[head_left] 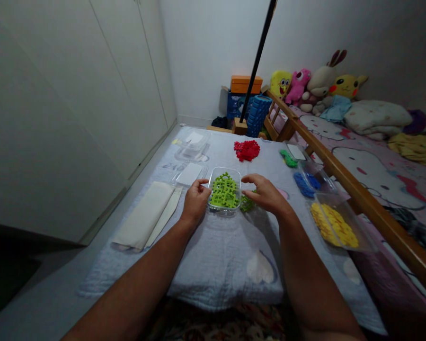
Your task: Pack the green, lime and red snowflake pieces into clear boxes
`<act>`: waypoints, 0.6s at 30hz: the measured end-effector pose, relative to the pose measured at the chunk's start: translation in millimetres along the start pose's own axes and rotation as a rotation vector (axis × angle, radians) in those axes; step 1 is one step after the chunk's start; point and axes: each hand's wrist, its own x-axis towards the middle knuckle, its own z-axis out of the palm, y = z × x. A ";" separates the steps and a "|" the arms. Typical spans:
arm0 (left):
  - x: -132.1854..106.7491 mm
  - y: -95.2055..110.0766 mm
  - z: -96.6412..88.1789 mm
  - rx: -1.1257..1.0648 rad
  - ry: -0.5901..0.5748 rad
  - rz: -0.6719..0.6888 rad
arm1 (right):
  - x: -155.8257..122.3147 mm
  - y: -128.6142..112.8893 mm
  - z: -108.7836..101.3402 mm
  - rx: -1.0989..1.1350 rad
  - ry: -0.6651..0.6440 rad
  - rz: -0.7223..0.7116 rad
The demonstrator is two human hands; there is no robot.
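A clear plastic container (224, 211) with bright green interlocking plastic pieces (224, 190) in it is between my hands, over the cloth-covered table. My left hand (196, 199) pinches its left rim between thumb and fingers. At the right side, my right hand (264, 192) has its thumb and forefinger apart, their tips at or very near the container wall; whether they touch is unclear. More green pieces (247, 203) lie on the cloth, partly under my right hand. Beyond the container sits a pile of red pieces (247, 150).
Bags of yellow pieces (335, 226), blue pieces (305, 183) and green pieces (288, 158) line the right side, beside a wooden bed rail (314, 144). Clear containers (190, 173) and a folded beige cloth (145, 213) lie left. A black pole (257, 61) rises behind the table.
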 end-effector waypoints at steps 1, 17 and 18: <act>0.1 -0.3 -0.2 0.003 -0.001 0.003 | -1.3 5.0 -2.7 -0.003 0.003 0.034; 1.0 -1.9 -0.5 0.019 -0.006 0.007 | -20.5 -0.6 23.6 -0.389 -0.214 0.176; 0.7 -1.3 -0.5 0.017 -0.005 0.006 | -20.6 -1.0 24.1 -0.391 -0.211 0.167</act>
